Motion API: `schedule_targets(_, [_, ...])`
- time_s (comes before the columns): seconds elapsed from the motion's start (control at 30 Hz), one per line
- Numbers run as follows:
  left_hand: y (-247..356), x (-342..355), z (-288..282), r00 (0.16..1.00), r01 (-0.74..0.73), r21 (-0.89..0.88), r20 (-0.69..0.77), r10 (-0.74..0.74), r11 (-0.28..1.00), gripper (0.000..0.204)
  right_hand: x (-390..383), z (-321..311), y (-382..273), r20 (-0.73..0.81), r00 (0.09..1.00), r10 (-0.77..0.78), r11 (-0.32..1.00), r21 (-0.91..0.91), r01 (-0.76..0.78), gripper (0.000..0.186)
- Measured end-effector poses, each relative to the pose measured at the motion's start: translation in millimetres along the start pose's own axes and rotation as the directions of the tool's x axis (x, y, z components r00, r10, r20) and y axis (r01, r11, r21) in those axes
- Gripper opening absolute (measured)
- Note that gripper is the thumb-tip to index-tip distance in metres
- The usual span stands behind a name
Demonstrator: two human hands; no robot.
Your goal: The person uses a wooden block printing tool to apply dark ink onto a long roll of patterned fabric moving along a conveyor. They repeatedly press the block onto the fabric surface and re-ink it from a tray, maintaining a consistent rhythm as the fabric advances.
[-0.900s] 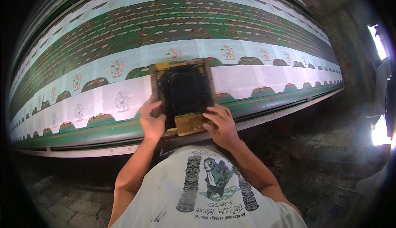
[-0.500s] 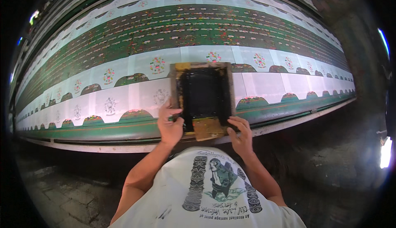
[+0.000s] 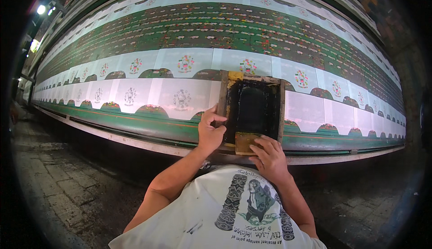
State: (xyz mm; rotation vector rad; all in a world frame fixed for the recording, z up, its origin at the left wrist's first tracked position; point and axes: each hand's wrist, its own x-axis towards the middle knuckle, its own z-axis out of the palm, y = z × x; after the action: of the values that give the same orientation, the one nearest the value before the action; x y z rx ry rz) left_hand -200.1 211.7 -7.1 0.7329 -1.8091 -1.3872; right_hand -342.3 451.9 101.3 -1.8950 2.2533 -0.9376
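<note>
Our left hand (image 3: 211,129) is half curled at the left rail of a shallow rectangular wooden frame with a dark inner panel (image 3: 282,109), its thumb and forefinger parted and reaching over the wood; we take it to be holding that rail, though its underside is hidden. Our right hand (image 3: 269,153) is partly open, bent fingers resting on the right end of a flat yellowish-brown block (image 3: 243,146) at the frame's near end; we cannot tell whether it grips or only touches. The frame lies between our hands and stretches ahead of them, over a row of white scalloped-edge sheets (image 3: 172,97). To the left of our left hand, these sheets bear grey outline prints. Just beyond the frame runs a bluish-white row of sheets (image 3: 228,61) with multicoloured prints. Under both rows, and nearer us, lies a long green table (image 3: 171,131). Farther from our hands, dark and green bands carry pale flecks, with more sheets past them. Nearest our body, below our hands, is a white printed T-shirt (image 3: 204,217).
</note>
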Motion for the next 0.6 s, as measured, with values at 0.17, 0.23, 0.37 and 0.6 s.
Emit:
schedule_targets(0.17, [-6, 0, 1, 0.999, 0.037, -0.051, 0.013, -0.037, 0.998, 0.034, 25, 3, 1, 0.161, 0.984, -0.075, 0.99, -0.109, 0.093, 0.037])
schedule_targets(0.23, [-6, 2, 0, 0.999, 0.033, 0.003, 0.028, -0.033, 0.999, 0.039, 38, -9, 1, 0.231, 0.973, -0.018, 0.997, -0.066, 0.034, 0.033])
schedule_targets(0.37, [18, 6, -2, 0.999, -0.003, 0.169, 0.048, -0.006, 0.986, 0.057, 77, -35, 24, 0.446, 0.893, 0.063, 0.994, 0.051, -0.095, 0.033])
schedule_targets(0.6, [0, 22, -20, 0.988, 0.061, -0.001, 0.139, -0.06, 0.998, 0.054, 165, -17, 95, 0.314, 0.949, 0.022, 0.996, 0.079, -0.049, 0.05])
